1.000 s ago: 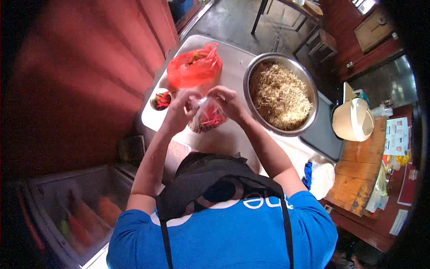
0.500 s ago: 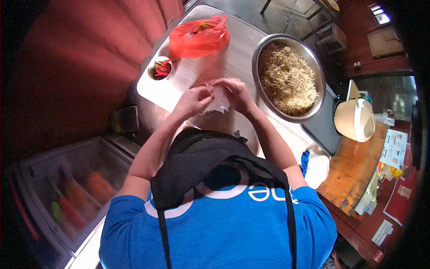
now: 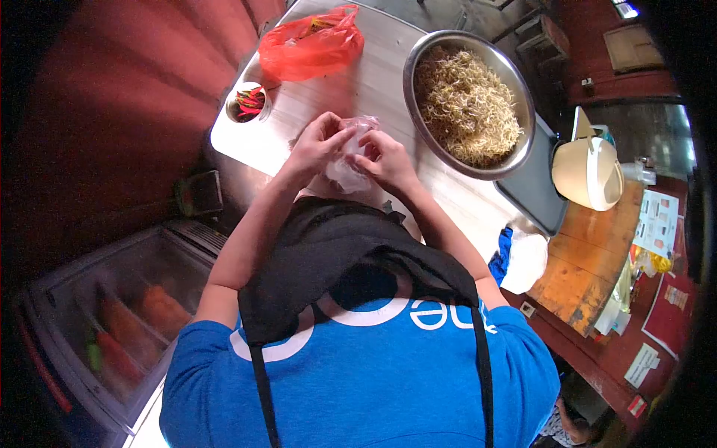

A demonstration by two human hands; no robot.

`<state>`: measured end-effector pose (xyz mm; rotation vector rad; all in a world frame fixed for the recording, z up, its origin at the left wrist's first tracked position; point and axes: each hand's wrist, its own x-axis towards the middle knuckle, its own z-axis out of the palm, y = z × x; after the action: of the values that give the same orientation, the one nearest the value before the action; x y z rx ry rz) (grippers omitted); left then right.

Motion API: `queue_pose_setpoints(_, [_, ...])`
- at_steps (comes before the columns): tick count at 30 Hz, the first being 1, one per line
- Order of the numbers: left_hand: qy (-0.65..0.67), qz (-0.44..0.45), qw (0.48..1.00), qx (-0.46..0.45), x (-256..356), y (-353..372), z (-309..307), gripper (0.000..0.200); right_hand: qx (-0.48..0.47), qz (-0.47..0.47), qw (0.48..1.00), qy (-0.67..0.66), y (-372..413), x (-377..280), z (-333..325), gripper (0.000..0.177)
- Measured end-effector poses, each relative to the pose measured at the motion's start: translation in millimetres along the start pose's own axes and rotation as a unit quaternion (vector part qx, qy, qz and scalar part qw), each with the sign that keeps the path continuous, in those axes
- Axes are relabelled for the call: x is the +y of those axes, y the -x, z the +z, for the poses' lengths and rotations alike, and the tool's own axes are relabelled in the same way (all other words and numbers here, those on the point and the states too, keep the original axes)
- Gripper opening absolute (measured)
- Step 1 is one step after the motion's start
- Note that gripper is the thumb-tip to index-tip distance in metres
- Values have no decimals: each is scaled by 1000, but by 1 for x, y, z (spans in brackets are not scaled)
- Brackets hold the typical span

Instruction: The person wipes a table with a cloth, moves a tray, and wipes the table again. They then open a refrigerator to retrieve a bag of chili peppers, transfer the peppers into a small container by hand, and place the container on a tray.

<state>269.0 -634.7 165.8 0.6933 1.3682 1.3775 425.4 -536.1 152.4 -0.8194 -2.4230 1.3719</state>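
Observation:
Between my hands, over the near part of the white table [image 3: 385,89], is a clear plastic bag [image 3: 347,175]. My left hand [image 3: 317,142] pinches its upper left side with thumb and fingers. On the right side, my right hand [image 3: 385,158] grips the same bag with curled fingers. The bag looks thin and crumpled, and its lower part hangs toward my apron. Ahead of my left hand stands a white cup of red chilies [image 3: 250,102]. A red plastic bag [image 3: 314,48] lies farther back, its contents mostly hidden.
A large metal bowl [image 3: 413,93] of bean sprouts [image 3: 470,108] stands right of my hands. Beyond it are a dark grey tray [image 3: 534,187] and a cream-coloured container [image 3: 579,175] by a wooden surface [image 3: 575,276]. A glass-topped chest [image 3: 119,313] is at lower left.
The view has shifted, so the table items appear higher and farther left. My hands have turned the clear bag, which now shows more of its body between them.

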Motion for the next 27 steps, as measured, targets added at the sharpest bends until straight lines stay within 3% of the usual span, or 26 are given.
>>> queue_pose_setpoints(3, [-78, 71, 994, -33, 3, 4, 5, 18, 6, -48, 999, -14, 0, 17, -2, 21])
queue_pose_setpoints(4, [-78, 70, 994, -33, 4, 7, -1, 18, 6, -47, 999, -15, 3, 19, -7, 21])
queue_pose_setpoints(6, [-194, 5, 973, -127, 6, 13, -21, 21, 45, -25, 996, 79, 11, 23, -27, 14])
queue_pose_setpoints(7, [-342, 93, 929, -103, 19, 19, -23, 22, 58, -14, 993, 106, 16, 25, -35, 14])
queue_pose_setpoints(8, [-342, 92, 929, -105, 15, 20, -28, 22, 71, -3, 989, 132, 22, 26, -43, 14])
queue_pose_setpoints(10, [-489, 124, 859, -87, 11, 23, -33, 14, 60, 30, 988, 140, 30, 24, -53, 14])
queue_pose_setpoints(11, [-488, 122, 860, -88, 10, 25, -29, 14, 51, 32, 991, 120, 35, 21, -55, 15])
queue_pose_setpoints(13, [-346, 177, 918, -81, 12, 30, -9, 13, 38, 10, 992, 118, 41, 14, -55, 14])
queue_pose_setpoints(16, [-385, 197, 895, -111, 1, 30, 12, 14, 66, 21, 993, 96, 46, -14, -52, 14])
queue_pose_setpoints(17, [-406, 197, 887, -94, 1, 33, 16, 18, 107, -25, 991, 73, 48, -28, -52, 14])
queue_pose_setpoints(20, [-378, 222, 897, -54, -1, 34, 22, 21, 106, -81, 990, -36, 52, -63, -55, 13])
queue_pose_setpoints(21, [-378, 222, 897, -53, -6, 33, 25, 21, 67, -77, 993, -55, 54, -65, -54, 13])
queue_pose_setpoints(24, [-401, 294, 867, -34, -26, 28, 32, 24, 26, -79, 996, -30, 53, -64, -46, 10])
queue_pose_setpoints(27, [-612, 199, 764, -44, -26, 35, 40, 30, 40, -71, 996, 43, 50, -49, -36, 12])
